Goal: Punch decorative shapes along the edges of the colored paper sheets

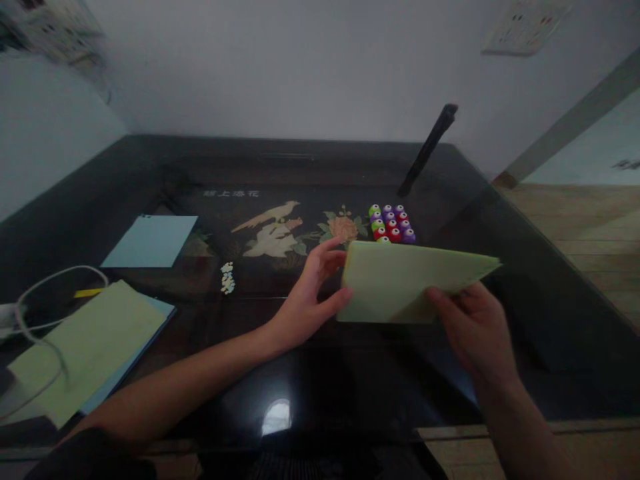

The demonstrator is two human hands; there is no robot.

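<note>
A pale green sheet of paper (400,280), folded over, is held just above the dark glass tabletop (300,380). My left hand (310,293) pinches its left edge, thumb on top and fingers behind. My right hand (475,327) grips its lower right part, thumb on the sheet and fingers curled under. Just beyond the sheet lies a cluster of small round punches (391,223) in green, purple and red.
At the left lie a light blue sheet (150,240), a green sheet on blue paper (85,347), a white cable (45,300) and small white paper cut-outs (227,277). A black stand (430,150) leans at the back right. The table's edge drops to wooden floor on the right.
</note>
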